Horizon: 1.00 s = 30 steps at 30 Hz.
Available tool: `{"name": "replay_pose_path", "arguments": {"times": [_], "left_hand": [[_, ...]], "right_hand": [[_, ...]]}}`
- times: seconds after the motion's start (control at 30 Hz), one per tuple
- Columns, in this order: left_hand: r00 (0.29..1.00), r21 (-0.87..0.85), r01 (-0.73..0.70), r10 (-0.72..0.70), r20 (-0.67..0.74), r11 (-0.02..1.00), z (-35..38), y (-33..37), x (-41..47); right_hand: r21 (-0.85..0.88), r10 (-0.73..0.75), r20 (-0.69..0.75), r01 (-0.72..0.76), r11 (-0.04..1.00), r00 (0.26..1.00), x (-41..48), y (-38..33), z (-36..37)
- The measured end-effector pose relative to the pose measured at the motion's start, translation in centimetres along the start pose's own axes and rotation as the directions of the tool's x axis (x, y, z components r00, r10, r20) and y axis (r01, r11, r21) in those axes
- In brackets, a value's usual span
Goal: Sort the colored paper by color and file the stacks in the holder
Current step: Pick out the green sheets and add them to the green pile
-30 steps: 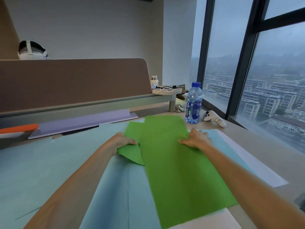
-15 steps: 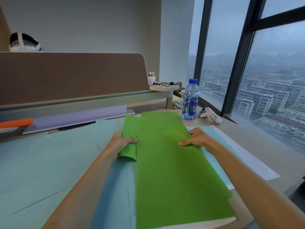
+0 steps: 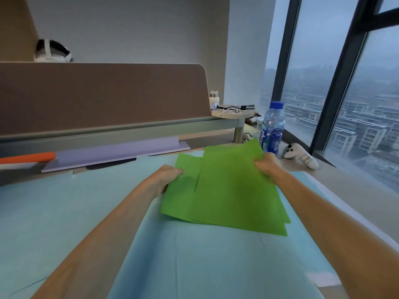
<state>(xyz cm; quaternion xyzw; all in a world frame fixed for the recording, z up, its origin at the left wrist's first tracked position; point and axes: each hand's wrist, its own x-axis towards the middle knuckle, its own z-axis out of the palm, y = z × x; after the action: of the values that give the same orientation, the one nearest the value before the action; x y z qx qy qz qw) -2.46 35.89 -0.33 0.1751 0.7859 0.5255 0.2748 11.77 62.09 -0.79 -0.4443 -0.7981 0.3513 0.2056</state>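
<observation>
The green sheets (image 3: 226,190), flat on the desk (image 3: 356,190) a second ago, are now gathered and lifted at their far edge by both hands, near ends trailing over the light blue paper (image 3: 86,212).

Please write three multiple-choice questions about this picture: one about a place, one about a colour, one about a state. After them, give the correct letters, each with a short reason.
1. Where does the clear plastic water bottle with the blue cap stand?
A. beyond the sheets being held, towards the window
B. at the far left
C. nearest the camera

2. What colour is the large flat paper lying under the arms?
A. red
B. light blue
C. yellow

3. What is the state of the green paper sheets?
A. lying flat, untouched
B. gripped at both sides, by the left hand and the right hand
C. rolled into a tube

Answers:
1 A: the bottle stands behind the green sheets, beside the white handheld controller by the glass.
2 B: the paper covering the desk is pale blue.
3 B: fingers of both hands curl over the sheets' edges.
</observation>
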Motion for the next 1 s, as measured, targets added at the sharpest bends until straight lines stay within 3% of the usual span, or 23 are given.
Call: {"name": "replay_pose_path", "arguments": {"times": [0.23,0.37,0.5,0.67,0.8,0.9,1.0], "left_hand": [[0.999,0.050,0.031,-0.033,0.035,0.998,0.2,-0.8,5.4],[0.998,-0.014,0.047,-0.047,0.048,0.999,1.2,0.2,4.0],[0.997,-0.036,0.033,-0.030,0.064,0.999,1.5,0.3,3.8],[0.998,-0.039,-0.045,0.047,0.049,0.998,1.3,0.9,2.1],[0.972,-0.112,-0.227,0.233,0.041,0.967,0.5,1.6,-1.2],[0.948,-0.247,-0.294,0.315,0.052,0.923,-1.0,1.3,-3.7],[0.937,-0.306,-0.322,0.347,0.030,0.896,-2.1,1.0,-6.1]], "right_hand": [[-0.177,-0.069,0.168,0.099,0.979,0.983,1.6,-0.9,2.9],[-0.399,-0.167,0.193,0.233,0.887,0.967,-0.5,-1.3,4.2],[-0.466,-0.231,0.224,0.312,0.828,0.947,-2.6,-1.9,5.2],[-0.331,-0.239,0.256,0.317,0.889,0.937,-4.4,-3.2,4.6],[0.062,-0.191,0.127,0.184,0.981,0.973,-5.6,-2.6,3.4],[0.456,-0.146,0.184,0.048,0.889,0.972,-7.2,-1.8,2.5],[0.636,-0.213,0.307,-0.033,0.771,0.928,-9.7,-3.2,1.2]]}}
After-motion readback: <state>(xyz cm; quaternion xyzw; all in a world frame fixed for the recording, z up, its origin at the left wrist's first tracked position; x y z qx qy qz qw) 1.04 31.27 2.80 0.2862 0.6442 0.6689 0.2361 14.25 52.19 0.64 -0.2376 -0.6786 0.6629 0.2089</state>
